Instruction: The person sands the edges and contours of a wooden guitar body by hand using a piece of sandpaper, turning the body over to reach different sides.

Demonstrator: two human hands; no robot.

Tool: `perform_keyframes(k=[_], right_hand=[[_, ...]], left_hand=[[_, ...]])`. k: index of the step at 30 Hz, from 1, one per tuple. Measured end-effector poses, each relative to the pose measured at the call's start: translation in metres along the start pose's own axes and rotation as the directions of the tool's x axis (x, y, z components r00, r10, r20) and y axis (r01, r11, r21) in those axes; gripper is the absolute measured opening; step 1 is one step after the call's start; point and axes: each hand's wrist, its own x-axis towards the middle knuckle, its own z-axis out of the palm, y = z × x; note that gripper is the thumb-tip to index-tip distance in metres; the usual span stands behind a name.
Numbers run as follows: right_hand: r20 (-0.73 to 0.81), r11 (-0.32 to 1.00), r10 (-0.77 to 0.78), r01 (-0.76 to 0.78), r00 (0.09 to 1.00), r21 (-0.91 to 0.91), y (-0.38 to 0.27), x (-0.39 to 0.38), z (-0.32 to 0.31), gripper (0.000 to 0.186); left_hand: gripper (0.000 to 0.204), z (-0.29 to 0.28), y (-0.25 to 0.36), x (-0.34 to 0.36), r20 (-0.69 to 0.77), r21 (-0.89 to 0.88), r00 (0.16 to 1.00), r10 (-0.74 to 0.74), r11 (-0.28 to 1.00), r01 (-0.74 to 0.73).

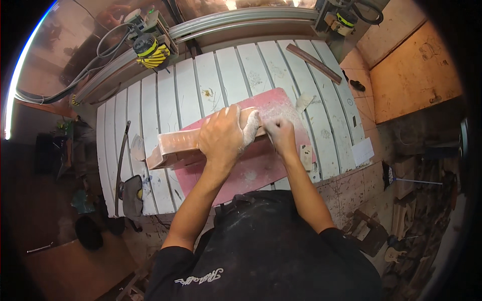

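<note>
1. The white slatted worktable (203, 70) stretches out beneath both hands, and I see its far edge well beyond them.
2. Past that edge, the silver rail (241, 25) spans ahead of the hands, with a yellow-and-black tool head (151, 54) hanging from it, ahead and to the left of the left hand.
3. A pink board (246, 175) lies slantwise on the slats under the hands, dusted white just beyond the right one.
4. The long wooden workpiece (178, 142) lies across that board; I see its stepped end jutting out left of the left hand and its other end beside the right.
5. A dark wooden strip (315, 63) rests on the table, ahead and to the right of the right hand.
6. I have the left hand (223, 133) clasped over the workpiece, its thumb whitened with dust.
7. The right hand (281, 134) is curled at the workpiece's right end, dusty too; I can't tell whether it grips anything.
8. A small pale block (305, 156) sits just right of the right wrist.
</note>
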Motion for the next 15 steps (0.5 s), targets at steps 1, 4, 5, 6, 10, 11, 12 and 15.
perform_keyframes(k=[1,4,5,6,10,11,12,15], right_hand=[[-0.021,0.997,-0.057,0.056,0.998,-0.053,-0.005,0.008,0.003,0.014],[-0.002,0.999,-0.011,0.011,1.000,0.047,0.005,-0.008,-0.001,0.013],[-0.024,0.994,-0.033,0.035,0.999,0.104,0.006,-0.015,-0.001,0.012],[0.007,0.986,0.026,-0.027,1.000,0.165,0.004,-0.016,-0.004,0.013],[0.065,0.981,0.093,-0.103,0.994,0.167,0.006,-0.024,-0.007,0.013],[0.036,0.994,0.045,-0.048,0.998,0.093,0.010,-0.021,-0.008,0.013],[0.010,1.000,-0.005,0.005,1.000,0.017,0.011,-0.018,-0.008,0.013],[-0.028,1.000,-0.022,0.022,0.999,0.010,-0.002,-0.012,0.000,0.014]], left_hand=[[0.039,-0.001,0.000,0.003,-0.010,-0.003,1.000,0.015,1.000,-0.015],[0.038,-0.004,-0.001,-0.002,0.025,-0.015,1.000,-0.007,1.000,0.007],[0.038,-0.004,0.000,-0.002,0.022,-0.014,1.000,-0.010,1.000,0.010],[0.038,-0.005,0.001,-0.002,0.001,-0.015,1.000,0.006,1.000,-0.006],[0.037,-0.003,0.000,-0.002,0.041,-0.002,0.999,-0.029,1.000,0.029],[0.037,-0.002,0.000,-0.003,0.040,-0.002,0.999,-0.028,1.000,0.029],[0.037,0.001,0.000,-0.005,0.000,-0.006,1.000,-0.005,1.000,0.005],[0.036,0.000,0.000,-0.005,-0.008,-0.011,1.000,0.001,1.000,-0.001]])
